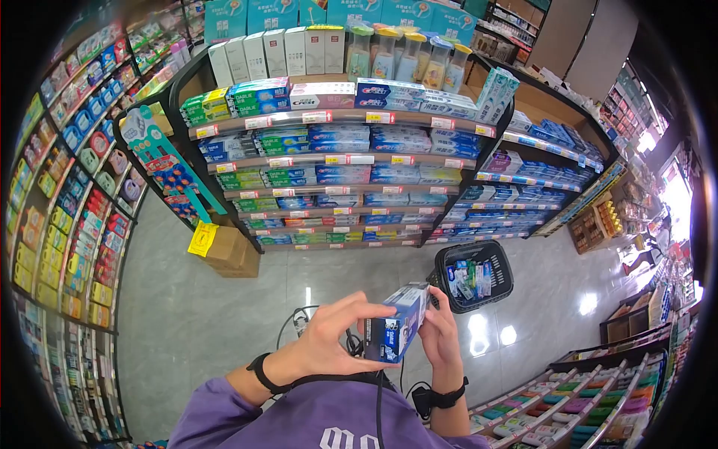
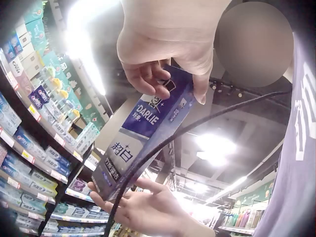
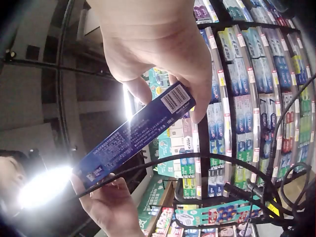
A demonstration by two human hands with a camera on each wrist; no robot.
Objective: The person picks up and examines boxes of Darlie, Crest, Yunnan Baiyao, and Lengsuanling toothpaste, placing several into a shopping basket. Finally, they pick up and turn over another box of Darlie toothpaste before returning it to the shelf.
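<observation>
A blue Darlie toothpaste box (image 1: pixel 400 325) is held between both hands in front of the purple shirt. My left hand (image 1: pixel 329 337) grips its near end, thumb and fingers on opposite sides. At the far end my right hand (image 1: pixel 441 337) pinches the box between thumb and fingers. The left wrist view shows the printed front of the toothpaste box (image 2: pixel 140 126) tilted, the left hand (image 2: pixel 165 49) above and the right hand (image 2: pixel 153 210) below. A side with small print and a barcode faces the right wrist camera on the toothpaste box (image 3: pixel 133 131).
Ahead stands a shelf unit (image 1: pixel 329 161) with rows of toothpaste boxes. A black basket (image 1: pixel 503 288) holding several packages sits on the floor to the right. A cardboard box (image 1: pixel 232 254) stands at the left. Black cables (image 3: pixel 222 158) hang near the hands.
</observation>
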